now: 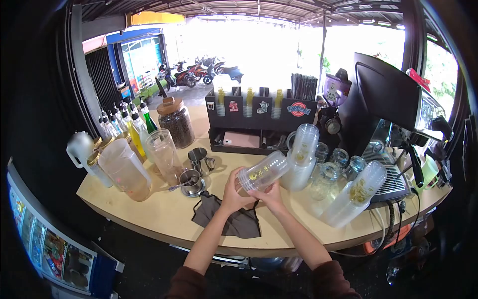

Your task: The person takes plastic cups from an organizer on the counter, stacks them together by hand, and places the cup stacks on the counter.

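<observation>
Holding the clear cup stack [264, 171] at frame centre, long axis slanting toward upper right, with left hand [233, 193] gripping the lower-left end and right hand [271, 198] gripping the underside, nearer the upright cups [299, 172] right of centre.

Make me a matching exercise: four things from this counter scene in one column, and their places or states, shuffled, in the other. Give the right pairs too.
Column one
1. Phone
2. Cloth
3. Bean jar
4. Right hand

Column two
A. Dark gray, lying on the counter
B. Beside the green bottle
C. Gripping tilted clear cups
D. In the lower part of the black stand

Right pairs: 1-D, 2-A, 3-B, 4-C
</observation>
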Demonstrator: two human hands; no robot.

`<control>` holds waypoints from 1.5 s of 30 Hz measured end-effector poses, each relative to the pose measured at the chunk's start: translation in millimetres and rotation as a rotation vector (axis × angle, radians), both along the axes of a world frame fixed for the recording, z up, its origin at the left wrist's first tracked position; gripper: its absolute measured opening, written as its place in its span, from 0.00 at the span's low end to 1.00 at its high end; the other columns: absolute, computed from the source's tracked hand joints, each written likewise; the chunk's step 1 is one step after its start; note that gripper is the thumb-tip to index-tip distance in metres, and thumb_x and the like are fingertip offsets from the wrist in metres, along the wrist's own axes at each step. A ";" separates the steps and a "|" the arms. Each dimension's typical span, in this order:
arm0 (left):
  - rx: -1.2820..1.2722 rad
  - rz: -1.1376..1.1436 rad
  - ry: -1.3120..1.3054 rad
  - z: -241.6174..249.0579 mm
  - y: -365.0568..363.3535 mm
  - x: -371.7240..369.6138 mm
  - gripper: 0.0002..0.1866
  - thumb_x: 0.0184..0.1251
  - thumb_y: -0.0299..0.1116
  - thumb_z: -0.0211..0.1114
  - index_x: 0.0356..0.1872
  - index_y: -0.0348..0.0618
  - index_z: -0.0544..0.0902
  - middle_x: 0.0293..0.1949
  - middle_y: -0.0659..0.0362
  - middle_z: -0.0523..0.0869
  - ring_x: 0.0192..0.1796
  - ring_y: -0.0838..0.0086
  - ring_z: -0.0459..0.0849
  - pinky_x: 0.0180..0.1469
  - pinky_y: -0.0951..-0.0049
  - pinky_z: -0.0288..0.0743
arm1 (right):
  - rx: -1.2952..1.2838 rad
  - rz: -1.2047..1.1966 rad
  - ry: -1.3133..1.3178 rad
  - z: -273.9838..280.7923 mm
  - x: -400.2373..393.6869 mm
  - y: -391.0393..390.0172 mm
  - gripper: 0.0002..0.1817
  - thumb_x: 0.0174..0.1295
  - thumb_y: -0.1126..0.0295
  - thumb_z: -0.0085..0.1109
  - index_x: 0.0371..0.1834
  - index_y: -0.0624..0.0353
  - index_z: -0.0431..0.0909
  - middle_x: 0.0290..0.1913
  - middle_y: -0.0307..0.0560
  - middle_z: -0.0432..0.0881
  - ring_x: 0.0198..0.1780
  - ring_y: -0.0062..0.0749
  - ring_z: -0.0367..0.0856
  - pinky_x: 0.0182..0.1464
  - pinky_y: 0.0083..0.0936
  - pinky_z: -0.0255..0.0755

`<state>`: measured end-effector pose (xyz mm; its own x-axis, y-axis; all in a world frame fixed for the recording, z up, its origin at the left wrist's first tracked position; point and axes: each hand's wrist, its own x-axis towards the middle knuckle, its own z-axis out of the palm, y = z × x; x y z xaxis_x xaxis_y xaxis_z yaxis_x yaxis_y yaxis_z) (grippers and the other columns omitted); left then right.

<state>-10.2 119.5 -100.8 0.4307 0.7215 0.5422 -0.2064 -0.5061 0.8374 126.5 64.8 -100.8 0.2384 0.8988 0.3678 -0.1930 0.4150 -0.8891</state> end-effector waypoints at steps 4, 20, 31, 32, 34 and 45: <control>0.008 -0.038 -0.047 5.1 -0.6 0.6 0.49 0.32 0.29 0.79 0.62 0.40 0.61 0.57 0.52 0.70 0.59 0.68 0.72 0.61 0.66 0.68 | 0.110 -0.075 0.006 0.6 -1.5 0.3 0.49 0.37 0.73 0.78 0.61 0.63 0.52 0.56 0.50 0.68 0.59 0.35 0.69 0.63 0.32 0.63; 0.074 0.492 0.785 -6.1 7.6 -2.8 0.49 0.31 0.56 0.78 0.56 0.40 0.67 0.51 0.53 0.77 0.57 0.60 0.74 0.67 0.40 0.44 | 0.293 -0.579 -0.495 34.3 11.3 -17.9 0.47 0.36 0.67 0.77 0.60 0.63 0.58 0.55 0.51 0.69 0.57 0.39 0.70 0.59 0.34 0.65; 0.063 0.271 -0.024 31.6 -5.8 -20.6 0.50 0.37 0.47 0.79 0.63 0.39 0.62 0.61 0.49 0.68 0.66 0.64 0.65 0.66 0.58 0.57 | 0.350 -0.675 -0.782 44.3 13.5 -23.8 0.54 0.34 0.68 0.75 0.68 0.59 0.52 0.59 0.56 0.64 0.61 0.50 0.63 0.63 0.40 0.58; 0.071 0.213 -0.162 49.7 -21.9 -24.3 0.49 0.37 0.45 0.79 0.62 0.39 0.63 0.60 0.49 0.69 0.65 0.65 0.66 0.64 0.63 0.61 | 0.392 -0.694 -0.866 44.3 14.2 -24.1 0.53 0.34 0.69 0.74 0.68 0.59 0.54 0.60 0.55 0.64 0.62 0.50 0.63 0.63 0.41 0.58; 0.152 0.220 -0.075 76.6 -43.2 -25.5 0.47 0.37 0.44 0.79 0.61 0.39 0.64 0.58 0.50 0.71 0.63 0.64 0.69 0.62 0.63 0.63 | 0.469 -0.664 -0.978 46.1 14.3 -26.9 0.49 0.35 0.73 0.71 0.67 0.57 0.57 0.65 0.54 0.62 0.65 0.52 0.61 0.64 0.43 0.58; 0.082 0.126 -0.203 93.3 -51.3 -31.1 0.36 0.44 0.24 0.76 0.57 0.38 0.67 0.55 0.54 0.73 0.57 0.70 0.74 0.58 0.70 0.72 | 0.364 -0.115 -0.312 79.8 14.7 -67.3 0.36 0.58 0.74 0.60 0.70 0.60 0.54 0.68 0.53 0.62 0.65 0.40 0.66 0.64 0.34 0.62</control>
